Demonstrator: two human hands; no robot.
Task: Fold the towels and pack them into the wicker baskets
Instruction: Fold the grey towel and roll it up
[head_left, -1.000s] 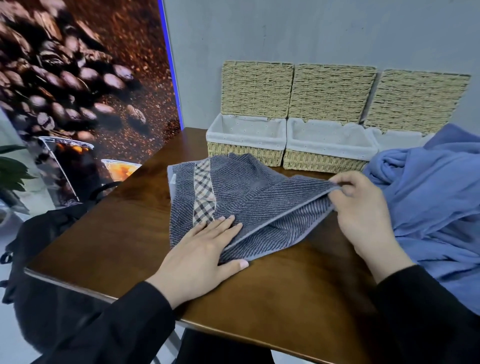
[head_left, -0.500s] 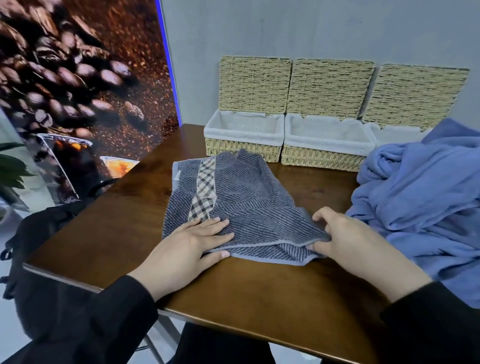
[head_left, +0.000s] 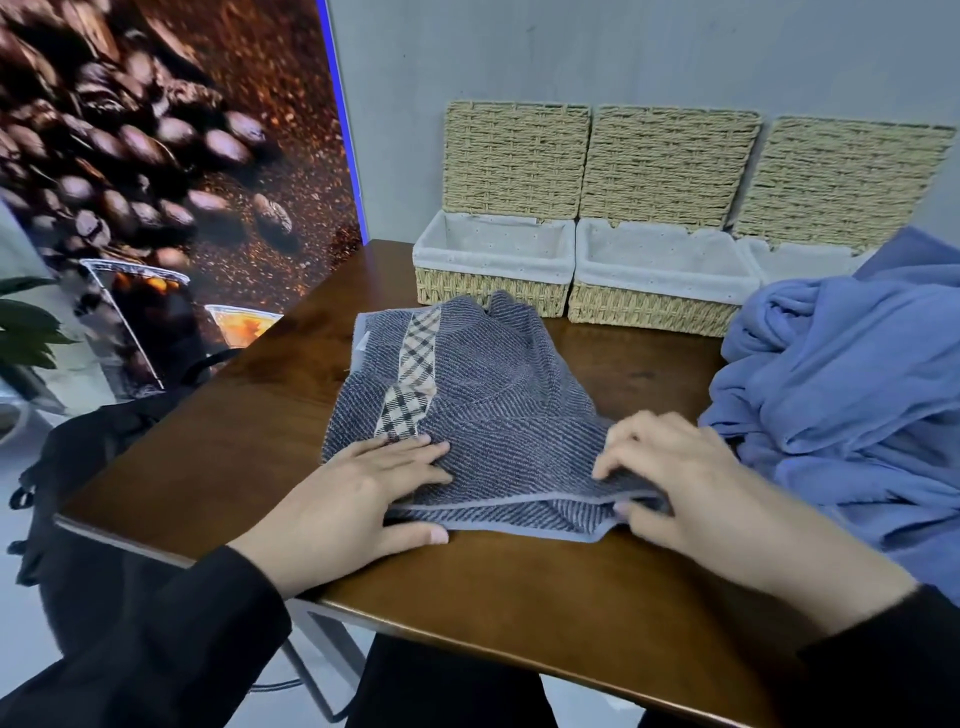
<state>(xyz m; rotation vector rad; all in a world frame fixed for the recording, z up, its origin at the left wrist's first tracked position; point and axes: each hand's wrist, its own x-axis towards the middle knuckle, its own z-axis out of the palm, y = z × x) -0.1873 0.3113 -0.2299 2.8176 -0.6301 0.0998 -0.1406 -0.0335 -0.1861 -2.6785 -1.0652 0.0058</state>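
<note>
I see the grey towel (head_left: 483, 410) lying folded on the wooden table (head_left: 519, 613), near the middle and a little toward my side, its checked stripe (head_left: 410, 374) running from the far edge to the near one. My left hand (head_left: 358, 499) lies flat on the towel's near left corner, fingers straight and close together, the thumb stretched along the near hem on the bare wood. My right hand (head_left: 670, 483) is at the near right corner: the fingers curl over the top layer and the thumb sits under the hem, so it pinches the folded edge there. The two layers do not line up along the near side; the lower one sticks out past the upper as a narrow strip.

In front of the near hem I have a broad band of bare wood up to the table's near edge. To the left of the towel the wood is free up to the slanted left edge, where a black bag (head_left: 104, 467) hangs just beyond it. To the right the towel nearly meets a pile of blue cloth (head_left: 852, 395), which my right hand is just beside. At the far edge three wicker baskets stand in a row against the wall, lids up: the left basket (head_left: 493, 286) just behind the towel's far edge, the middle basket (head_left: 654, 306) touching it, the right basket (head_left: 795, 260) partly hidden by the blue cloth.
</note>
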